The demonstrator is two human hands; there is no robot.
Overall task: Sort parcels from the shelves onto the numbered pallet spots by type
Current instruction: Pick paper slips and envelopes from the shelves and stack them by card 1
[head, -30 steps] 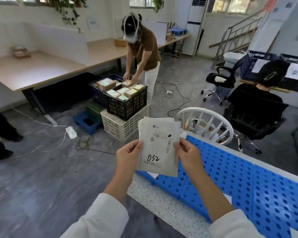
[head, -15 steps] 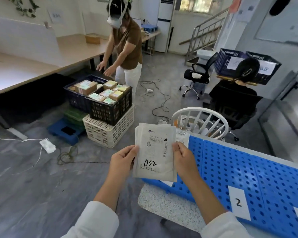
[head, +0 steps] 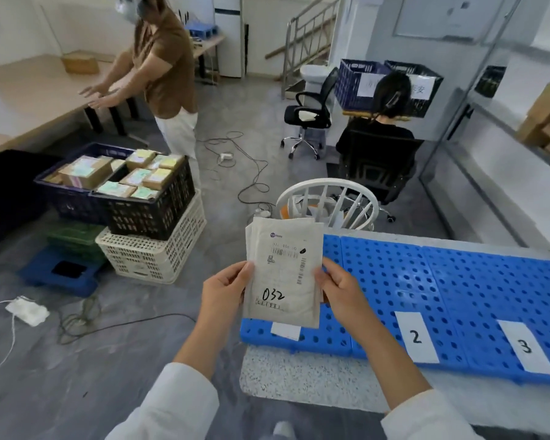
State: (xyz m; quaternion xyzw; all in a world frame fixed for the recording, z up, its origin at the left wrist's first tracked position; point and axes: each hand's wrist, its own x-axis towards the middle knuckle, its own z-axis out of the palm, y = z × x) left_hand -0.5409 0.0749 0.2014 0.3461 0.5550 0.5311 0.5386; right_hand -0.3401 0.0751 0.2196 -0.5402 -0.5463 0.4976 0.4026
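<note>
Pallet: a blue perforated plastic pallet [head: 458, 281] fills the lower right of the frame and lies on a speckled grey slab [head: 283, 373]
Crates: at centre left, a black plastic crate [head: 150, 211] of small cardboard boxes sits on a cream lattice crate [head: 153, 255]
Parcel: a flat white paper mailer [head: 283, 271] is held up at frame centre, over the pallet's left end; its long axis runs top to bottom of the frame, leaning slightly; the printed face is toward the camera, with barcodes in the upper half and a handwritten "032" reading upright near the lower edge; edges of more mailers show behind its top left
Left hand: the left hand [head: 224, 289] pinches the mailer's left edge, thumb on the front and fingers curled behind
Right hand: the right hand [head: 340, 287] grips the right edge, thumb on the front
Labels: white paper slips marked "2" [head: 416, 337] and "3" [head: 526, 347] lie on the pallet at lower right; a third slip [head: 285, 331] peeks out below the mailer, its number hidden
</note>
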